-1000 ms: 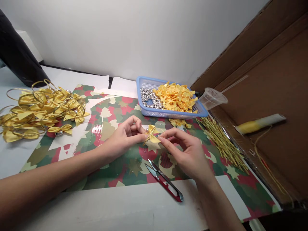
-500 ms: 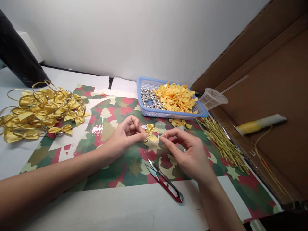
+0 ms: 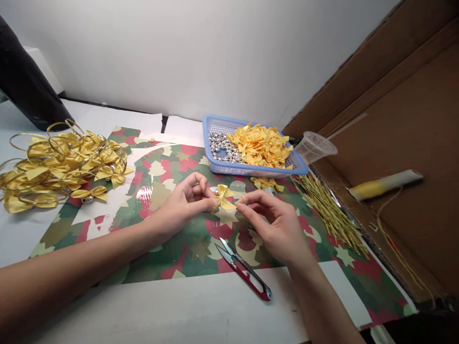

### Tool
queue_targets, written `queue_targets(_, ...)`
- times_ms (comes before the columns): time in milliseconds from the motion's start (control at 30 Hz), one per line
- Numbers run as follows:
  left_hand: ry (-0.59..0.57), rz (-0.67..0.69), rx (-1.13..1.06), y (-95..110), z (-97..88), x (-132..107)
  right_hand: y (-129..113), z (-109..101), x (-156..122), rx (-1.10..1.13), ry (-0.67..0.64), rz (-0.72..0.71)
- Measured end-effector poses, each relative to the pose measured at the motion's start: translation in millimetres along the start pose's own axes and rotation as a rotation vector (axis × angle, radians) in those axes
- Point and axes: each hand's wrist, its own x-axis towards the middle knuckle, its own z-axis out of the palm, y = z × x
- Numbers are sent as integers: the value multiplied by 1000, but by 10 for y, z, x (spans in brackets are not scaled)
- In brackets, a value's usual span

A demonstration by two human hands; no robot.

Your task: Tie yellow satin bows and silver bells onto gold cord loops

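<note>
Between thumb and fingers, my left hand (image 3: 191, 197) pinches a yellow ribbon bow (image 3: 225, 198) with a gold cord loop (image 3: 217, 204) across it. A small silver bead shows at the bow's left, partly hidden by my fingertips. My right hand (image 3: 270, 217) is closed in a pinch at the bow's right end. A thin yellow strand shows at those fingertips; its path is too fine to follow. Thread snips (image 3: 245, 272) with red and black handles lie on the table below the hands, blades apart.
A blue basket (image 3: 258, 171) holds silver beads and yellow bows. Finished-looking bows with gold loops (image 3: 68, 165) are heaped at left, near a black bottle (image 3: 32, 81). Gold cords (image 3: 330, 212), a clear plastic cup (image 3: 315, 147) and a yellow thread spool (image 3: 383, 185) are at right, by cardboard (image 3: 423, 119).
My right fingertips have come slightly closer to the bow's end. The left hand keeps its pinch on the bow. The whole view has shifted a little.
</note>
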Motion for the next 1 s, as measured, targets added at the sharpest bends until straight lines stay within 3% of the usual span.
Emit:
queue_targets(267, 22, 3, 17, -1, 2, -2, 49, 7, 8, 95, -35, 77)
queue_targets(600, 21, 15, 22, -23, -12, 0, 39, -12, 32, 35, -10, 30)
queue_targets(1000, -47, -4, 19, 5, -2, -15, 52, 57, 29, 148, -66, 85)
